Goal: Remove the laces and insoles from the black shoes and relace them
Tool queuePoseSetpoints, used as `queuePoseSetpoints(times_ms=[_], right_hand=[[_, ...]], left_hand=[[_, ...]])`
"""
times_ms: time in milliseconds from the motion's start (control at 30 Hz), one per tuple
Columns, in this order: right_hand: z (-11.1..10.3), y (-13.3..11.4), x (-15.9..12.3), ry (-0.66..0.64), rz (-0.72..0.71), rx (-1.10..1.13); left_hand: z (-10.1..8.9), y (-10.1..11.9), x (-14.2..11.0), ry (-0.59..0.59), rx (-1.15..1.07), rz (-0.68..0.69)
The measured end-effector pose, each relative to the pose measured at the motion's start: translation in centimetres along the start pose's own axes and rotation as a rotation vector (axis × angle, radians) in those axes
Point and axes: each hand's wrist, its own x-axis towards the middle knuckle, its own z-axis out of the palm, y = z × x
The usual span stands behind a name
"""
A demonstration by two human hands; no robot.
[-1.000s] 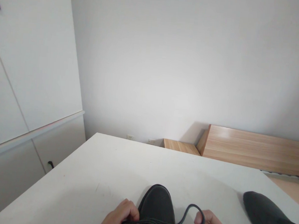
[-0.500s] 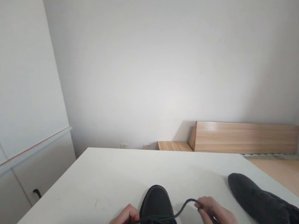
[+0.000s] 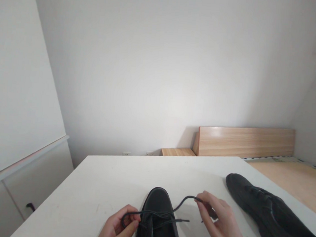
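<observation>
A black shoe (image 3: pixel 159 200) lies toe-away on the white table at the bottom middle, its heel cut off by the lower edge. A dark shoelace (image 3: pixel 180 205) runs across its upper. My left hand (image 3: pixel 119 225), at the shoe's left side, pinches a looped part of the lace close to the eyelets. To the right of the shoe, my right hand (image 3: pixel 216 218) holds the lace between thumb and fingertips, a little above the table. Another lace end with a stiff tip sticks out rightward over the shoe, touched by neither hand.
A second black shoe (image 3: pixel 260 207), laced, lies along the right side of the white table (image 3: pixel 109 180). Beyond the table are a wooden headboard (image 3: pixel 246 142) and a bed base (image 3: pixel 292 178). A white cabinet (image 3: pixel 38 182) stands at the left.
The camera view has tilted down and turned slightly right, so more of both shoes and hands shows. Both hands keep their grip on the lace, with little other movement visible.
</observation>
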Motion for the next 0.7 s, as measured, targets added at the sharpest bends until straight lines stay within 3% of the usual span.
queuePoseSetpoints(times_ms=[200,367,533,600,700], right_hand=[[0.6,-0.5,0.0,-0.073,0.07,0.155],[-0.4,-0.4,-0.6,-0.104,0.285,0.688],[-1.1,-0.3,-0.2,-0.333,0.453,1.237],[-1.5,-0.4,-0.1,-0.42,0.487,1.296],[-2.6,-1.3,0.1,-0.596,0.485,1.172]], left_hand=[[0.0,-0.1,0.5,0.022,-0.233,-0.065],[-0.8,-0.1,1.0,0.014,-0.405,-0.052],[-2.2,1.7,1.1,-0.022,-0.535,0.004],[-2.8,2.7,0.8,-0.055,-0.585,0.016],[-3.4,3.9,-0.4,-0.157,-0.599,-0.005]])
